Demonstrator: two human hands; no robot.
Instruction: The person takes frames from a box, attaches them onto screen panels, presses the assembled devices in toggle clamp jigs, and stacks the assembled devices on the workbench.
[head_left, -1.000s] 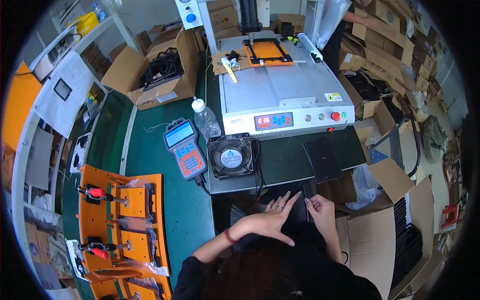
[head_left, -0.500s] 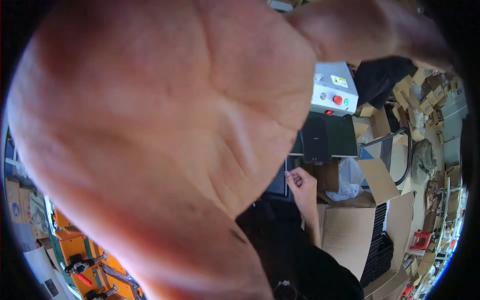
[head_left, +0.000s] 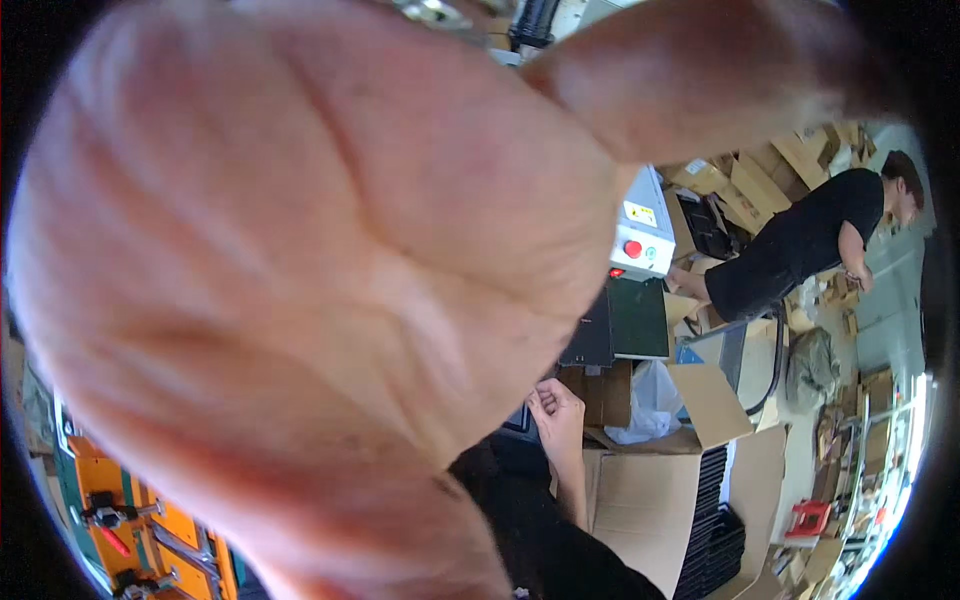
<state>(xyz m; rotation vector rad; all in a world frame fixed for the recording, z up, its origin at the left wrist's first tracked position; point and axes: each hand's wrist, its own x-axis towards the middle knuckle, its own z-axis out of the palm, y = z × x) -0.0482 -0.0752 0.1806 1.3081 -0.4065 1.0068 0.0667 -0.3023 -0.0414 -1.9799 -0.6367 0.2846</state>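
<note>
A single large palm fills most of the view very close to the lens, and I take it for my right hand point(head_left: 330, 260) from the thumb side and wrist. Its thumb stretches toward the upper right and the palm is spread flat with nothing on it. The other fingertips lie outside the picture. My left hand is not seen. Beyond the palm, another person's hand point(head_left: 558, 410) is pinched at the edge of a dark flat item, mostly hidden. That arm runs to a black sleeve point(head_left: 600, 570). Dark flat panels point(head_left: 590, 335) lie just past that hand.
A grey control box point(head_left: 645, 225) with a red button stands on a dark green surface point(head_left: 640, 320). An open carton point(head_left: 645, 500) holds stacked black flat pieces point(head_left: 710, 540); a plastic bag point(head_left: 650, 400) lies beside it. Orange fixtures point(head_left: 95, 480) stand lower left. A person point(head_left: 800, 240) stands at right.
The background has shifted left and, around the control box, downward as the view turns. The standing person now shows more fully. My palm still covers the lens, its thumb slightly lower.
</note>
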